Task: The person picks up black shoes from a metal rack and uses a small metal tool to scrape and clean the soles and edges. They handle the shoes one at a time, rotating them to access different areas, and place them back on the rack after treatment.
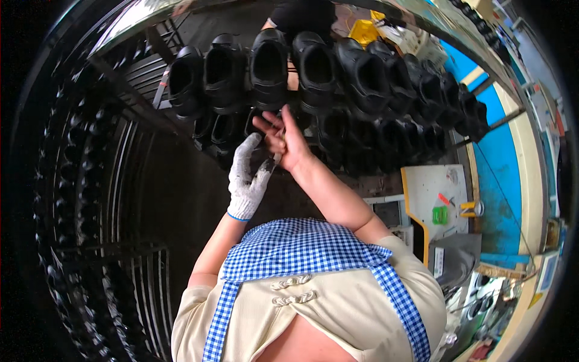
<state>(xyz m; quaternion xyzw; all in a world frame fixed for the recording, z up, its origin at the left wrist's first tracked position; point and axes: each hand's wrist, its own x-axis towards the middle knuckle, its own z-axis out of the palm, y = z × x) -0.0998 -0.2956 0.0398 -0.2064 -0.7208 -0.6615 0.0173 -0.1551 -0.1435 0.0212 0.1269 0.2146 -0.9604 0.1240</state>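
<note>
My left hand (246, 181) wears a white knitted glove with a blue cuff edge and dark smudges. Its thumb and fingers stand apart in a curve, with nothing clearly visible in its grip. Bare and slightly blurred, my right hand (286, 140) is just beside it, fingers spread and index pointing up toward the rack. Something small and pale lies between the two hands, too small to make out. Just beyond the fingertips stands a black shoe (269, 63) in a row of similar shoes. Below that, a second row includes another black shoe (224, 128), partly in shadow.
A metal rack frame (129, 84) carries the shoes ahead of me. More racks of dark shoes (78, 175) line the left. At right are a white panel (443, 196) with a yellow edge and a blue wall (503, 199). Behind the rack, a person in dark clothing (304, 15) is partly visible.
</note>
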